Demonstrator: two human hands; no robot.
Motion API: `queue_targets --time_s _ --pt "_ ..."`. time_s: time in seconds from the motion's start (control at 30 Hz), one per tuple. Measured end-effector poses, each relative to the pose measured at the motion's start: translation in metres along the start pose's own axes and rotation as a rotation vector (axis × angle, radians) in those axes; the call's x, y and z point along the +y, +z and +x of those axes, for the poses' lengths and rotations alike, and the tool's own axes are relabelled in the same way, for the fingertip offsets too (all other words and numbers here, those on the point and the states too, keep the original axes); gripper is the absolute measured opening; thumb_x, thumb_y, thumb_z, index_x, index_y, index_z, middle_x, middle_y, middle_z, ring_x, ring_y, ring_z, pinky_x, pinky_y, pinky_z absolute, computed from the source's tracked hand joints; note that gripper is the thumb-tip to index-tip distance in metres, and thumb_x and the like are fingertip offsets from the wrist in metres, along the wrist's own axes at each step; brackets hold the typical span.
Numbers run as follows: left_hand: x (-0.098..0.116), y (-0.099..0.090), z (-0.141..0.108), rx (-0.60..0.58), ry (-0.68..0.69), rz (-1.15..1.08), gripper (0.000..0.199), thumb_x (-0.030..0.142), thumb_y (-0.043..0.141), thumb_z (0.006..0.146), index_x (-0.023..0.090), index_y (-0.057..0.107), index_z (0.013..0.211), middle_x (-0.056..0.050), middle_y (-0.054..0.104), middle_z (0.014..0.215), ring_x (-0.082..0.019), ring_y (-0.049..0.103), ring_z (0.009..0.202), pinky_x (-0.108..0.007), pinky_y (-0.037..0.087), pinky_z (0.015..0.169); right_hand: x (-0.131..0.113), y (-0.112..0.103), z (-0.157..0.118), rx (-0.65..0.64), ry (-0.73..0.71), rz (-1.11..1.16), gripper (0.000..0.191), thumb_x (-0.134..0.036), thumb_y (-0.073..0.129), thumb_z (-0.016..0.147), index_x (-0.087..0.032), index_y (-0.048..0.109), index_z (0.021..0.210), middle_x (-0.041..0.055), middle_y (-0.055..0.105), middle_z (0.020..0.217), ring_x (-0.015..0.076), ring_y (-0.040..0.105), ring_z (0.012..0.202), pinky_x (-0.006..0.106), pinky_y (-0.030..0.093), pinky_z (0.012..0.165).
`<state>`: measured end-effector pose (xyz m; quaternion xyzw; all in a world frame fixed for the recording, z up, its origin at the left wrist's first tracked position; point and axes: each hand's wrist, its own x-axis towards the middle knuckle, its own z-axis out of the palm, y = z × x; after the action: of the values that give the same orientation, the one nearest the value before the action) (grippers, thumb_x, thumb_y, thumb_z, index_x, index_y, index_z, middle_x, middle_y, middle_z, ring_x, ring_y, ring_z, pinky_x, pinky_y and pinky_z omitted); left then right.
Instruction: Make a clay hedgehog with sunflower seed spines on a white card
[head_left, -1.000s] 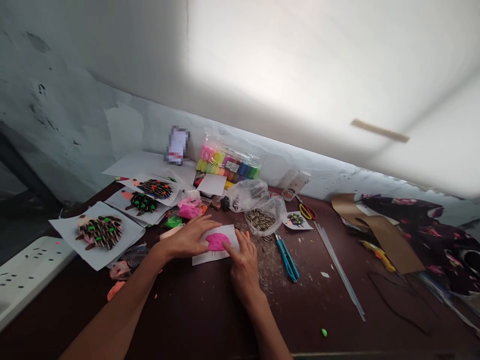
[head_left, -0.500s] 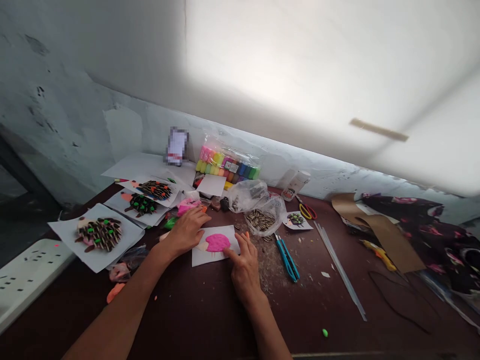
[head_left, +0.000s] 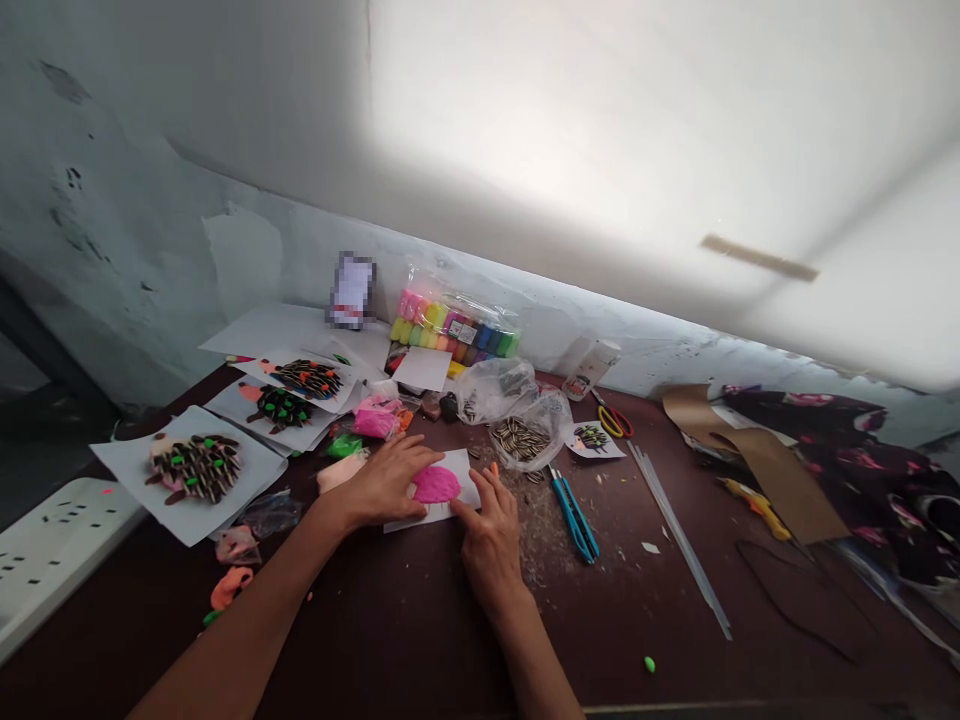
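Note:
A white card [head_left: 459, 462] lies on the dark table with a flat pink oval of modelling clay [head_left: 436, 485] stuck on it. My left hand [head_left: 382, 482] rests over the card's left part, its fingers stretched out and its fingertips at the clay's left edge. The paler clay at that end is hidden beneath it. On the card's right side is my right hand [head_left: 491, 525], thumb near the clay's lower right edge and fingers apart. Both hands look open. Just beyond sits a clear plastic bag of striped sunflower seeds [head_left: 520, 440].
Cards with seed-covered hedgehogs [head_left: 199, 465] lie at the left beside a power strip [head_left: 52, 550]. Pink clay in wrap [head_left: 377, 416] and a pack of coloured clay [head_left: 457, 330] are behind. To the right are a teal utility knife [head_left: 575, 518], scissors [head_left: 615, 418] and clear sticks [head_left: 682, 545].
My left hand has moved right and slightly down, from the card's upper left edge onto the card, now covering the pale clay. My right hand has hardly moved.

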<state>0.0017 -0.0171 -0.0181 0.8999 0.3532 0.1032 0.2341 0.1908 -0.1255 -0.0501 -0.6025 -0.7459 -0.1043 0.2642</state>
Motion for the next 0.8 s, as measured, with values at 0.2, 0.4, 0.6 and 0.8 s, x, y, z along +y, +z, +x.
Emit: queue_targets --time_s 0.2,0.4,0.6,0.8 --pt "-0.0008 -0.001 -0.0007 0.001 -0.007 -0.017 0.073 0.035 0.074 0.067 0.025 0.053 0.136 -0.008 0.055 0.141 -0.033 0.033 0.142 -0.051 0.022 0.119 0.0003 -0.0005 -0.0003 0.0 0.031 0.013 0.034 -0.006 0.054 0.085 -0.027 0.075 0.1 0.0075 0.058 0.133 0.0261 0.039 0.135 0.042 0.038 0.103" --pt "-0.0007 -0.0006 -0.0001 0.006 -0.001 -0.012 0.071 0.037 0.075 0.068 0.025 0.054 0.135 -0.008 0.056 0.14 -0.033 0.033 0.142 -0.051 0.023 0.119 0.0004 -0.0003 -0.0001 -0.023 0.027 -0.024 0.044 -0.001 0.053 0.082 -0.027 0.072 0.111 0.0106 0.054 0.137 0.0278 0.036 0.136 0.043 0.038 0.103" --pt "-0.0046 0.0033 0.0004 0.01 0.007 0.022 0.071 0.039 0.071 0.069 0.026 0.051 0.136 -0.008 0.054 0.142 -0.032 0.032 0.143 -0.051 0.02 0.119 0.0003 0.0011 0.001 -0.072 0.046 -0.076 0.048 -0.002 0.054 0.082 -0.029 0.068 0.119 0.0111 0.05 0.142 0.0289 0.035 0.137 0.043 0.036 0.102" --pt "-0.0038 0.0029 -0.0004 0.016 0.013 0.022 0.07 0.037 0.071 0.069 0.025 0.052 0.135 -0.008 0.054 0.143 -0.032 0.033 0.142 -0.051 0.019 0.119 -0.0001 0.0019 0.0032 -0.118 0.085 -0.091 0.055 0.0 0.053 0.08 -0.032 0.066 0.123 0.0101 0.049 0.144 0.0302 0.035 0.138 0.045 0.036 0.102"
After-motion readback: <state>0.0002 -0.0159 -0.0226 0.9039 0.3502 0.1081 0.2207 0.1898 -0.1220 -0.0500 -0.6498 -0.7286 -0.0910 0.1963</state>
